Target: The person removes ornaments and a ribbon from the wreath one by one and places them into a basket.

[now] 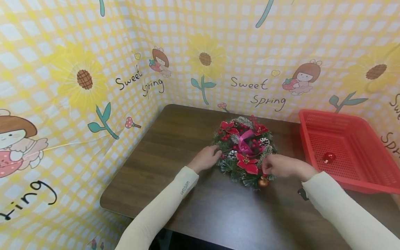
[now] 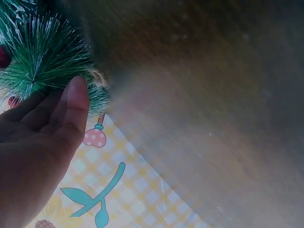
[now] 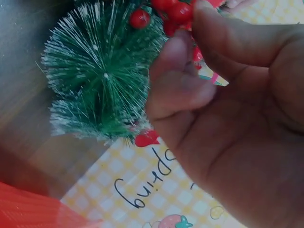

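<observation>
A Christmas wreath (image 1: 235, 173) of frosted green pine lies on the dark wooden table, set with red poinsettias, berries and pinecones. Inside its ring stands a pink ribbon loop (image 1: 244, 140). My left hand (image 1: 206, 158) grips the wreath's left edge; in the left wrist view the thumb (image 2: 77, 97) lies against a pine tuft (image 2: 40, 57). At the lower right, my right hand (image 1: 279, 165) pinches at red berries (image 3: 179, 13), its fingers curled and partly hiding them. Just below those fingertips a gold bauble (image 1: 263, 181) sits at the wreath's rim.
A red plastic basket (image 1: 339, 182) stands on the right side of the table, with a shiny red bauble (image 1: 329, 157) inside. Yellow checked cloth (image 1: 181, 93) hangs behind and to the left. The table (image 1: 150, 173) has a rounded front left corner.
</observation>
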Demonstrator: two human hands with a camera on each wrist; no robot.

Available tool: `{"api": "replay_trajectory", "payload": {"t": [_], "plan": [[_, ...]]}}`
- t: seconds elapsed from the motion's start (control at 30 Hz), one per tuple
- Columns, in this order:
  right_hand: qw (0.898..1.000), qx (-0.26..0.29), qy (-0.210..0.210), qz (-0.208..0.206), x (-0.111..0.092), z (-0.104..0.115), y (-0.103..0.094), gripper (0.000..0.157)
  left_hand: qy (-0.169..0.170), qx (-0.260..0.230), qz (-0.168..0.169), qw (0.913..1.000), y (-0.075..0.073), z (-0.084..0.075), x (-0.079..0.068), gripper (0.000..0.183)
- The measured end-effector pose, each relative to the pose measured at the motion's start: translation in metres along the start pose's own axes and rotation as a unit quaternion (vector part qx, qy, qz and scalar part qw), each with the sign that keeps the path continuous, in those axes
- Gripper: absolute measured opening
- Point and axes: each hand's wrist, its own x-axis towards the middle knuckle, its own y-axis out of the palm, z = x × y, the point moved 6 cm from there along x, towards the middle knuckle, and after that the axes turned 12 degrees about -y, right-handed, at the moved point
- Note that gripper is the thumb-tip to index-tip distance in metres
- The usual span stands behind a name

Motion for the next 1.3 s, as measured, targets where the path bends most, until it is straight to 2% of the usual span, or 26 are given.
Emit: {"api": "replay_trajectory", "payload": {"t": [0.13,0.3,0.5,0.8,0.93,1.13,1.3], "plan": [[1.000,-0.017,-0.009,0.010,-0.004,0.002,-0.001,0.007,0.002,-0.001,-0.001,1.0000,-0.001,0.000,0.000,0.053],[0.999,-0.037,0.019,-0.014,-0.009,-0.006,-0.007,0.008,0.003,-0.001,-0.002,1.0000,-0.003,0.000,-0.001,0.053],[0.998,-0.027,0.046,-0.033,-0.011,-0.016,-0.012,0.007,0.001,-0.001,-0.004,1.0000,-0.004,0.000,-0.003,0.052],[0.997,-0.042,0.032,-0.051,-0.013,-0.011,-0.026,0.008,0.002,0.012,-0.005,0.9999,-0.005,0.001,-0.003,0.051],[0.996,-0.040,0.036,-0.072,-0.018,-0.010,-0.038,0.006,0.001,0.010,-0.006,0.9999,-0.005,0.002,-0.004,0.051],[0.990,-0.050,0.062,-0.115,-0.033,-0.013,-0.067,0.005,-0.002,0.005,-0.006,1.0000,-0.005,0.004,-0.004,0.051],[0.977,-0.048,0.101,-0.182,-0.051,-0.022,-0.094,0.013,-0.004,0.003,-0.005,1.0000,-0.006,0.005,-0.006,0.051]]}}
